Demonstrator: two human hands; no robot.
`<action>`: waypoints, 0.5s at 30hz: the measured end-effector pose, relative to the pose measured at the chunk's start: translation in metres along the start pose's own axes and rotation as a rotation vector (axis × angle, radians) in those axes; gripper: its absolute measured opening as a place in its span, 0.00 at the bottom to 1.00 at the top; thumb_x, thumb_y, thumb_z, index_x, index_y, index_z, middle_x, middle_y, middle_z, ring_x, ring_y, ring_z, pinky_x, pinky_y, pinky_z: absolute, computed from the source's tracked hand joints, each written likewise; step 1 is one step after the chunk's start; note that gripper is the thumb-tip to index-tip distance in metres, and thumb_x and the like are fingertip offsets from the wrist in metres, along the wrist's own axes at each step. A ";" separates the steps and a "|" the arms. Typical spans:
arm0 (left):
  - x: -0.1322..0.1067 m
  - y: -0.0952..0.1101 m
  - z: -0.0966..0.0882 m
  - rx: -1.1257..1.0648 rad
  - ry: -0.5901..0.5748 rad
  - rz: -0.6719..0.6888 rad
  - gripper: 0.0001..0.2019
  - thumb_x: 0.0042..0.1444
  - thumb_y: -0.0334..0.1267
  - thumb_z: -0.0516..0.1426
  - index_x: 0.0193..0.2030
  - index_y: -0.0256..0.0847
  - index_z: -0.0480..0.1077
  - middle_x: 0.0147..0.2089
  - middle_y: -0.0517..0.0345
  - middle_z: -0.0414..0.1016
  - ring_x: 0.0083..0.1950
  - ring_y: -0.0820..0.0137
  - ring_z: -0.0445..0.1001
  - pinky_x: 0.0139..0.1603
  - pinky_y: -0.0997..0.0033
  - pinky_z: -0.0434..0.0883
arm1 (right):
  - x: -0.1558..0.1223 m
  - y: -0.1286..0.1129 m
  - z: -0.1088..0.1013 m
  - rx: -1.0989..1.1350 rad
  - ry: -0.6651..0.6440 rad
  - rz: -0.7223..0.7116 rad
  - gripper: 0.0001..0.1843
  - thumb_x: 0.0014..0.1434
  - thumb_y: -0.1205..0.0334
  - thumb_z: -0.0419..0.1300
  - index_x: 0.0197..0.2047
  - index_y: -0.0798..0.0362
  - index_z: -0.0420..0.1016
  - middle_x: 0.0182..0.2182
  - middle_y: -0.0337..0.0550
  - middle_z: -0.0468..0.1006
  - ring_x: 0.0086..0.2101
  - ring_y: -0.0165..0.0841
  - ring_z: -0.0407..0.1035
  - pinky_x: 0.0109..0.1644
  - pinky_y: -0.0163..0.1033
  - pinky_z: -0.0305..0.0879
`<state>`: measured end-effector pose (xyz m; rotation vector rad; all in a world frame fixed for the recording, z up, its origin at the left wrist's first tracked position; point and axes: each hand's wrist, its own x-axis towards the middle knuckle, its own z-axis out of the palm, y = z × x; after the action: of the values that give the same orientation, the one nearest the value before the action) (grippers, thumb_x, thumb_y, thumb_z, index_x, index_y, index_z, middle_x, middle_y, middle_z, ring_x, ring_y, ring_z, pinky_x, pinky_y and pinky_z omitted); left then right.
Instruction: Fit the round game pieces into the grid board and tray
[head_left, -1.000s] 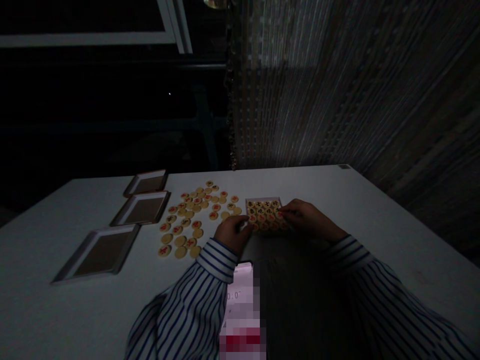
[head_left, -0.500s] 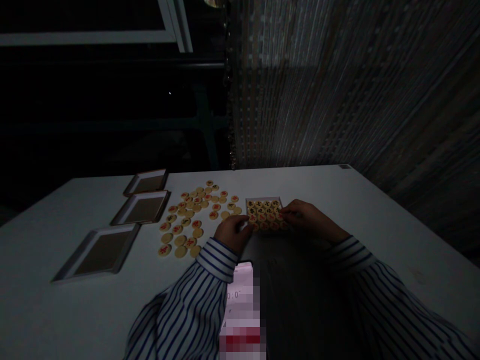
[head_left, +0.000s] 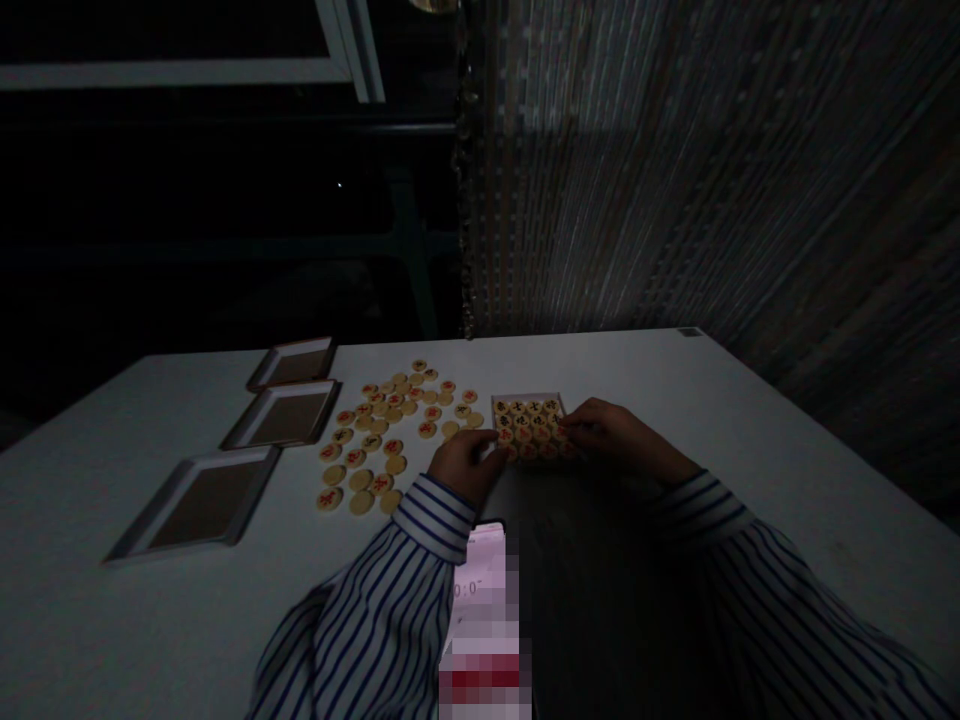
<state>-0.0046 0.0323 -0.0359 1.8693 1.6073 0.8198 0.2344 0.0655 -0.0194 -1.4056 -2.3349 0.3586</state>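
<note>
Resting our half-curled left hand and right hand, grip unclear, we flank mid-frame's box of discs.

The left edge of the hanging curtain of thin, greyish strands sits slightly further right, uncovering a little more of the dark, glossy horizontal bar.

Table: white, before me
Trays: three, on my left
Box: ahead of me
Pieces: loose, between trays and box
Phone: lit, nearest me
</note>
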 end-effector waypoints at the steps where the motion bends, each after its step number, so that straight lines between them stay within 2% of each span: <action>1: 0.000 0.000 0.000 0.001 -0.002 0.003 0.18 0.48 0.44 0.55 0.43 0.36 0.72 0.39 0.50 0.75 0.38 0.68 0.72 0.40 0.68 0.68 | 0.000 0.000 0.000 0.001 0.002 0.002 0.13 0.52 0.60 0.54 0.37 0.52 0.76 0.35 0.47 0.75 0.34 0.34 0.68 0.39 0.38 0.64; 15: -0.001 0.001 -0.001 -0.025 0.000 0.023 0.17 0.48 0.43 0.54 0.42 0.37 0.71 0.38 0.51 0.75 0.37 0.68 0.72 0.39 0.67 0.68 | -0.001 -0.002 -0.002 -0.012 0.009 -0.003 0.12 0.52 0.60 0.54 0.37 0.51 0.76 0.35 0.45 0.75 0.33 0.33 0.69 0.38 0.36 0.64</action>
<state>-0.0047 0.0312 -0.0344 1.8741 1.5710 0.8455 0.2341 0.0633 -0.0173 -1.4063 -2.3354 0.3365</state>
